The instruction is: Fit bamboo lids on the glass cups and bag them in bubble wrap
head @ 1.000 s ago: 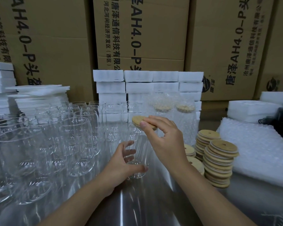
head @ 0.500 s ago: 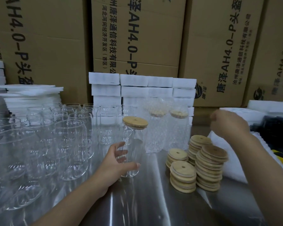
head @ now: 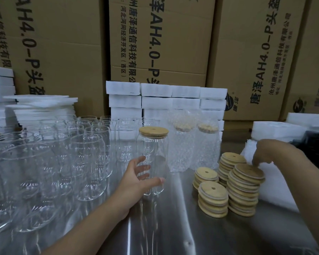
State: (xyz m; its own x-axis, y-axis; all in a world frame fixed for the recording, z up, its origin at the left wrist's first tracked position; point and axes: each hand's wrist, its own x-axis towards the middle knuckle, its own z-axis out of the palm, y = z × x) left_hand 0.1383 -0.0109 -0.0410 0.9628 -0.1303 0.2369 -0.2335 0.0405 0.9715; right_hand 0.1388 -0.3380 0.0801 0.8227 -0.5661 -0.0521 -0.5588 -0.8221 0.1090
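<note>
head view showed the lidded glass cup [head: 152, 159] upright at centre, the left hand [head: 136, 179] curled loosely round its lower body. the right hand [head: 263, 153] was well to its right, fingers bent down at the bubble wrap pile [head: 278, 188] behind the lid stacks [head: 246, 188]; its hold was unclear.

A single wide-angle view, worn on the head, faces forward and down over the table [head: 173, 229]. The cup [head: 153, 159] with its lid [head: 153, 131] sits just left of centre and close (within arm's reach: the left hand [head: 136, 178] is on it). Behind the cup rise the cartons [head: 160, 43], their edges bowed by the lens. To the right of the cup is the right hand [head: 263, 153].
</note>
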